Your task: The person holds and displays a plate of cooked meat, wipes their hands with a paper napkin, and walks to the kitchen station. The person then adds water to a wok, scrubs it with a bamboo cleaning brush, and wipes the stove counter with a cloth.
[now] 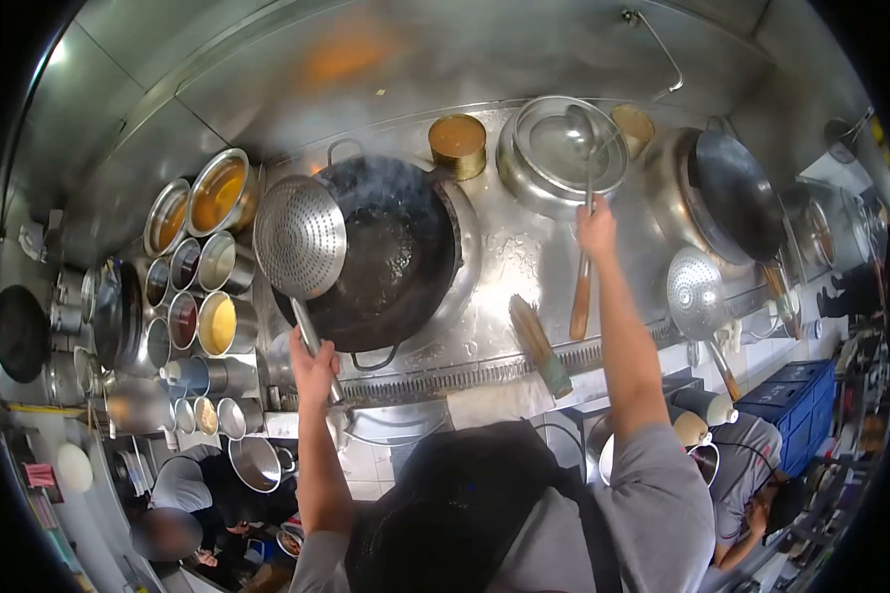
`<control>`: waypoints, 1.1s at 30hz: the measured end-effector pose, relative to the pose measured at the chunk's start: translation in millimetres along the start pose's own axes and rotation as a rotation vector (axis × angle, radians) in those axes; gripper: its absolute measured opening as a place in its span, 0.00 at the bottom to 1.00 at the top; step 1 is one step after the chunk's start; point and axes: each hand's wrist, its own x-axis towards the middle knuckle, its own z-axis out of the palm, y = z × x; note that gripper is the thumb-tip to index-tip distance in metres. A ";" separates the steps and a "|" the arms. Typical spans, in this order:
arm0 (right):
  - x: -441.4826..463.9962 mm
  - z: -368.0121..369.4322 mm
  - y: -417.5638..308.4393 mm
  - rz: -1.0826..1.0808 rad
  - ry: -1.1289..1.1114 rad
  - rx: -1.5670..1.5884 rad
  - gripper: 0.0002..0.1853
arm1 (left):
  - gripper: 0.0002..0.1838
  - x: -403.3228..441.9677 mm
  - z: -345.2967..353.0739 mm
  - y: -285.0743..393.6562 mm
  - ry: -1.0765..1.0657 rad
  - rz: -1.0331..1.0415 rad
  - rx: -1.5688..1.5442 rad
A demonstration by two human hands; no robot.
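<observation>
A perforated round strainer point(301, 237) is tilted over the left side of a large black wok point(396, 267); my left hand point(313, 368) is wrapped round its metal handle. Smoke or steam rises from the wok, and a little shiny liquid lies at its bottom. My right hand point(595, 229) grips a long-handled ladle by its shaft, above the wooden end point(580, 301). The ladle's bowl is over a steel pot point(512, 178) of cloudy liquid. Between the wok and my right arm a bamboo brush point(538, 346) lies on the steel counter.
Steel containers of sauces point(218, 323) stand left of the wok. An open tin point(458, 146) stands behind. To the right are a second black wok point(740, 195) and another strainer point(695, 294). Other people point(747, 484) are at the lower right and lower left.
</observation>
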 end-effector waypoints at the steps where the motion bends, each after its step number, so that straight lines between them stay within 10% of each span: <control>1: 16.6 -1.7 7.8 -0.001 0.001 0.000 0.22 | 0.29 -4.8 -0.5 -0.8 0.000 0.002 -0.001; 7: 93.0 45.9 80.3 0.390 -0.132 -0.007 0.14 | 0.25 -26.2 10.2 19.1 -0.030 -0.100 0.002; 9: 110.1 56.3 101.8 0.624 -0.585 0.938 0.10 | 0.23 -29.4 16.3 21.8 -0.089 -0.154 -0.088; 14: 75.1 17.0 46.7 0.754 -0.623 1.305 0.16 | 0.15 -21.8 29.8 20.1 -0.264 -0.289 -0.303; 27: -27.5 -47.9 -142.0 0.900 -1.047 1.387 0.07 | 0.08 -6.6 79.7 20.8 -0.349 -0.589 -0.790; 33: -81.5 14.6 -182.8 0.513 -1.014 1.008 0.08 | 0.13 -5.3 83.6 23.4 -0.295 -0.442 -0.509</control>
